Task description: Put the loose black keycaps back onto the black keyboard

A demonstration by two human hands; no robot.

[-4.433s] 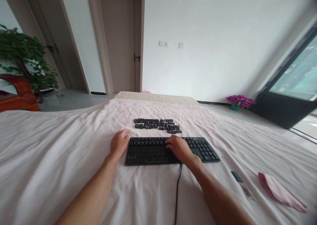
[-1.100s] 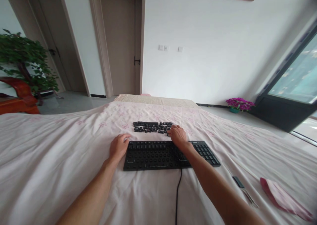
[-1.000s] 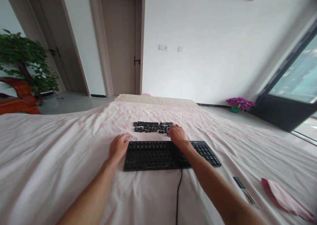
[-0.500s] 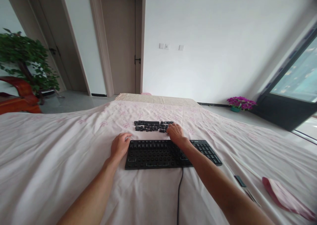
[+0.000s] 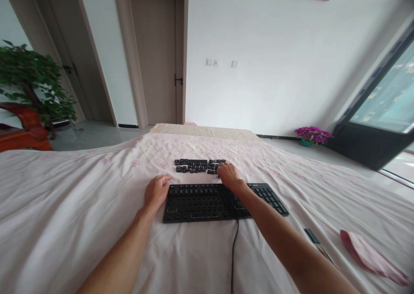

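Note:
A black keyboard (image 5: 194, 203) lies on the patterned cloth, with many of its key positions bare of caps. Beyond its back edge, loose black keycaps (image 5: 197, 162) are spread in rough rows. My left hand (image 5: 157, 189) rests at the keyboard's back left corner, fingers extended and loosely apart, holding nothing. Over the right end of the loose keycaps is my right hand (image 5: 229, 175), its fingers bent down and pinched around what looks like a small black keycap, mostly hidden by the fingers. My right forearm crosses above the keyboard's right part.
A black cable (image 5: 234, 255) runs from the keyboard toward me. On the right lie a puller tool with a dark handle and wires (image 5: 313, 236) and a folded pink cloth (image 5: 371, 257). Purple flowers (image 5: 312, 135), a leafy plant (image 5: 32, 82) and a wooden chair (image 5: 24, 128) stand farther off.
The view has shifted slightly. Both hands stay in nearly the same places, the right at the loose keycaps and the left at the keyboard's corner.

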